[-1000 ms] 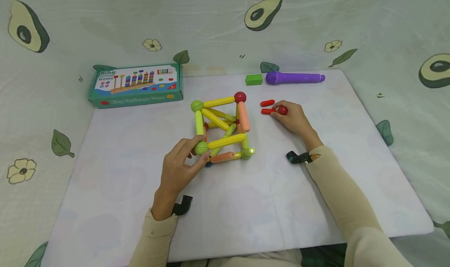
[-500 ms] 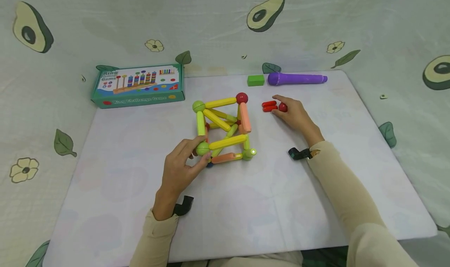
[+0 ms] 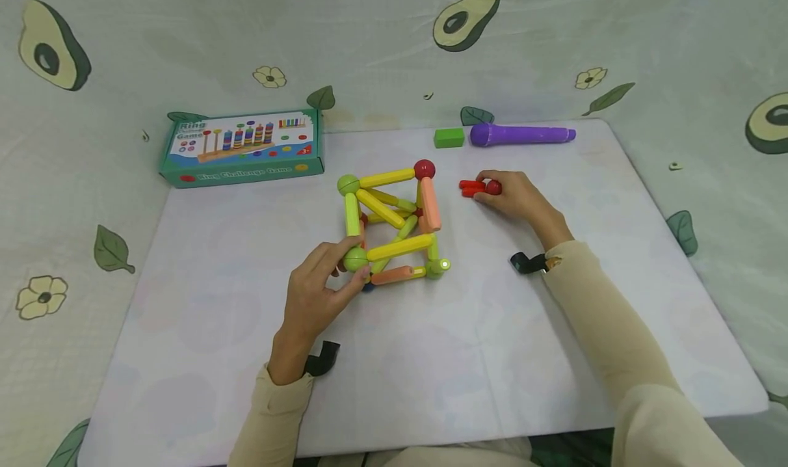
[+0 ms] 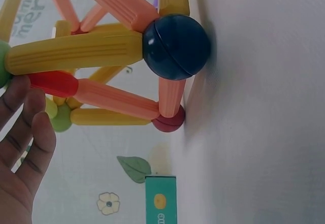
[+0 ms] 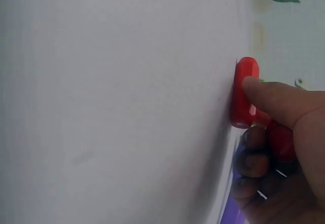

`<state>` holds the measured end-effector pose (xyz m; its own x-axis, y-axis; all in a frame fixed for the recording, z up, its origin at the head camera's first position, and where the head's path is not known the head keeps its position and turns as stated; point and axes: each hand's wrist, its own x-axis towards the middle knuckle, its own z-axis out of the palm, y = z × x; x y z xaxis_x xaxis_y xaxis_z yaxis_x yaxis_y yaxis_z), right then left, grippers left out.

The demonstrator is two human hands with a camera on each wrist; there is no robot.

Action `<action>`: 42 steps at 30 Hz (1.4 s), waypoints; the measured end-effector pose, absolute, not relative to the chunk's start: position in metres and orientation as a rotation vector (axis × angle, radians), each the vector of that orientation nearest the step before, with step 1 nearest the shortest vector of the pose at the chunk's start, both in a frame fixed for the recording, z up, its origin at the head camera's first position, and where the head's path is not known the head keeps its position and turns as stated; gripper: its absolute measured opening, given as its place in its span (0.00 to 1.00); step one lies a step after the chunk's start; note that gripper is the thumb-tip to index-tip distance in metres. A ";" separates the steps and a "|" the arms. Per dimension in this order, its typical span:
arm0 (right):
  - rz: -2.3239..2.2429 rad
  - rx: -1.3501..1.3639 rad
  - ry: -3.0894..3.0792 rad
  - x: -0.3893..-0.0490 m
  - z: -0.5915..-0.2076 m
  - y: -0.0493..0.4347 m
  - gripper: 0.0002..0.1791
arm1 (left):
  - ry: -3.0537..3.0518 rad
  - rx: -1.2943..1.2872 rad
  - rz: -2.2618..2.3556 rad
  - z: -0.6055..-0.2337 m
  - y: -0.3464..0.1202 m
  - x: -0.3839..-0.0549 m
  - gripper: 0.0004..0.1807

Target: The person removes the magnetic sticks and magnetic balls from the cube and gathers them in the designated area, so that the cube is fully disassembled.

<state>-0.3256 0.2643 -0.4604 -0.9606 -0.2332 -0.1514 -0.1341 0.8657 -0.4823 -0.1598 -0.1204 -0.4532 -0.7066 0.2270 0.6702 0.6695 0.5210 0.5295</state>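
Note:
A frame of magnetic sticks and balls (image 3: pixel 400 246), in yellow, green and salmon, stands on the table. My left hand (image 3: pixel 316 292) pinches its green ball (image 3: pixel 355 258) at the near left upper corner. Low on the frame, the left wrist view shows a dark blue ball (image 4: pixel 176 46) and a red ball (image 4: pixel 169 120). Right of the frame, my right hand (image 3: pixel 523 199) holds two short red sticks (image 3: pixel 473 184) side by side between thumb and fingertips. A loose red ball (image 3: pixel 494 187) sits inside that hand's curl, and in the right wrist view the thumb presses one red stick (image 5: pixel 245 99).
A green Ring Challenge Game box (image 3: pixel 243 149) lies at the back left. Along the back edge are a green block (image 3: pixel 449 138) and a purple toy microphone (image 3: pixel 523 135). An avocado-print cloth (image 3: pixel 369 43) hangs behind the white table (image 3: pixel 480 357).
The right thumb and fingertips have brought the two red sticks, apart at first, together side by side. My left hand keeps its place on the green ball.

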 end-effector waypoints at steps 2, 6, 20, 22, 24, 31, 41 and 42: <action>-0.703 -0.280 2.827 -0.322 -0.460 0.266 0.24 | -2.235 -0.728 -1.098 -0.452 -0.120 -0.160 0.24; -0.712 -0.299 2.819 -0.313 -0.461 0.269 0.24 | -2.231 -0.726 -1.101 -0.451 -0.120 -0.160 0.24; -0.741 -0.345 2.773 -0.278 -0.467 0.274 0.25 | -2.251 -0.713 -1.096 -0.451 -0.121 -0.158 0.25; -0.746 -0.350 2.769 -0.275 -0.466 0.274 0.25 | -2.248 -0.711 -1.096 -0.451 -0.121 -0.158 0.25; -0.748 -0.353 2.765 -0.272 -0.465 0.274 0.25 | -2.247 -0.707 -1.095 -0.451 -0.121 -0.158 0.25; -0.724 -0.351 2.767 -0.263 -0.464 0.275 0.27 | -2.260 -0.700 -1.087 -0.450 -0.121 -0.156 0.25; -0.753 -0.365 2.764 -0.255 -0.461 0.277 0.26 | -2.279 -0.689 -1.079 -0.450 -0.121 -0.155 0.25; -0.754 -0.367 2.767 -0.255 -0.461 0.277 0.26 | -2.279 -0.688 -1.080 -0.450 -0.121 -0.155 0.25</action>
